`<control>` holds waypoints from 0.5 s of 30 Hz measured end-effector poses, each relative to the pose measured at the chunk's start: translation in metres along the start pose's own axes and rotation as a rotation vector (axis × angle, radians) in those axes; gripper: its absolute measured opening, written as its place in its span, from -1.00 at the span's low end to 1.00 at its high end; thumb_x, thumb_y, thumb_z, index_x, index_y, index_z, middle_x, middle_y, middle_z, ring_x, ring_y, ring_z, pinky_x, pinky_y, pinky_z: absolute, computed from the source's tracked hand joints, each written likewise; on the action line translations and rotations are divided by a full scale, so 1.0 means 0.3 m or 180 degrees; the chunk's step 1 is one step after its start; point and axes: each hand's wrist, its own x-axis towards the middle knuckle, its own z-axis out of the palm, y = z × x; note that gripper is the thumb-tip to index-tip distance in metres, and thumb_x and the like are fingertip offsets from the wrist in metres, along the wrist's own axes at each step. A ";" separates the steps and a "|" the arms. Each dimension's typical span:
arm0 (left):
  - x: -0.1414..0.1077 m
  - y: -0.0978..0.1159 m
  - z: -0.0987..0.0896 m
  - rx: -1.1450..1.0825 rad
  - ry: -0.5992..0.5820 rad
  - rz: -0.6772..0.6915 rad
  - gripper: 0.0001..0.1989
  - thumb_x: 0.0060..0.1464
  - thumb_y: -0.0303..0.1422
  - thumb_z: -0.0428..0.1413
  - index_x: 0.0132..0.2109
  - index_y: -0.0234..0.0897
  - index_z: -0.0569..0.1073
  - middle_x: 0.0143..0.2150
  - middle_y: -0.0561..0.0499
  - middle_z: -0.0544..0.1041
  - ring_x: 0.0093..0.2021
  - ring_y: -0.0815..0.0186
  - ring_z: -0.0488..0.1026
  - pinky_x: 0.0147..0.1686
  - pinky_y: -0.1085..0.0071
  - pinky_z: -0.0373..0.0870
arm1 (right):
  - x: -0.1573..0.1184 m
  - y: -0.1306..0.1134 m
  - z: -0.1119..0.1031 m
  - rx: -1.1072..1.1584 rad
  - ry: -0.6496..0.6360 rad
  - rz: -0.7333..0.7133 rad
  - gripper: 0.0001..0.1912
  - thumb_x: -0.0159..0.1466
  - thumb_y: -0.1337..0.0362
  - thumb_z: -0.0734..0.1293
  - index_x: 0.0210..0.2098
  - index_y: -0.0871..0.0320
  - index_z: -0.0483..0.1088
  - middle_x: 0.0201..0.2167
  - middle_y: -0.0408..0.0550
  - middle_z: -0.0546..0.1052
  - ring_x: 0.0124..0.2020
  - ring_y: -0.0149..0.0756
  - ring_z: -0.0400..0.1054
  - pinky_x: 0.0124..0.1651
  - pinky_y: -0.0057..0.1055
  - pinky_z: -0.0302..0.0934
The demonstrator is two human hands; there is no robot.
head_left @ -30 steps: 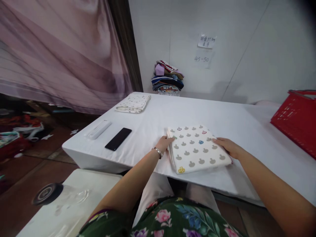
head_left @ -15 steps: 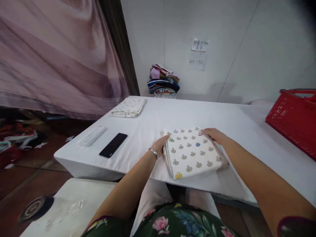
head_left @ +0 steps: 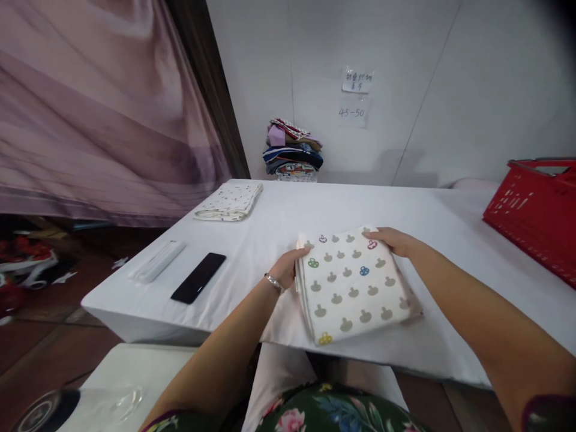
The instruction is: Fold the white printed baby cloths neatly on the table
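In the head view, the only one we have, we see a square, folded white cloth printed with grey mushroom shapes (head_left: pixel 348 288) lying at the near edge of the white-covered worktop (head_left: pixel 342 207), in front of the person's body. The left hand (head_left: pixel 287 269) is nearly closed at its left side, thumb on top and fingers mostly hidden by the layers; the right hand (head_left: pixel 392 240) is bent around its far right corner, thumb side on the print, though we cannot tell how far its fingers reach underneath. We judge the cloth light, soft and limp, not fragile and with little slip, but with loose layers that may slide over one another or sag where unsupported. The stacked edges at its left side and the far right corner look to us the best holds, thumb above and fingers below all the layers. Farther off, near the worktop's far left corner, we see a folded off-white cloth with small dark prints (head_left: pixel 231 201); a flat black phone (head_left: pixel 198 278) lies nearer, left of the hands.
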 end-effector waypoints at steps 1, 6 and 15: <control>-0.008 0.019 0.005 0.0052 -0.0125 0.0093 -0.62 -0.14 -0.28 0.23 -0.17 -0.42 0.47 -0.28 -0.17 0.57 -0.28 0.17 0.53 -0.24 0.33 0.45 | -0.020 -0.024 -0.010 0.0013 -0.0007 -0.0065 -0.55 -0.03 0.20 0.48 -0.18 0.25 0.41 -0.21 0.18 0.55 -0.23 -0.10 0.46 -0.15 -0.23 0.39; -0.034 0.209 0.052 0.0759 -0.0302 0.0810 -0.60 -0.25 -0.39 0.27 -0.18 -0.41 0.46 -0.27 -0.13 0.56 -0.28 0.19 0.51 -0.22 0.30 0.43 | -0.130 -0.193 -0.071 -0.0245 0.0302 -0.0897 -0.64 -0.05 0.28 0.47 -0.24 0.23 0.45 -0.25 0.10 0.56 -0.21 -0.11 0.44 -0.11 -0.24 0.36; -0.069 0.416 0.093 0.3585 0.0452 0.4237 -0.61 -0.12 -0.43 0.17 -0.07 -0.30 0.35 -0.02 -0.09 0.45 0.04 0.17 0.36 0.05 0.14 0.24 | -0.284 -0.275 -0.122 -0.1273 0.1859 -0.3346 -0.52 -0.06 0.26 0.50 -0.14 0.20 0.39 -0.24 -0.04 0.52 -0.24 -0.29 0.36 -0.08 -0.23 0.27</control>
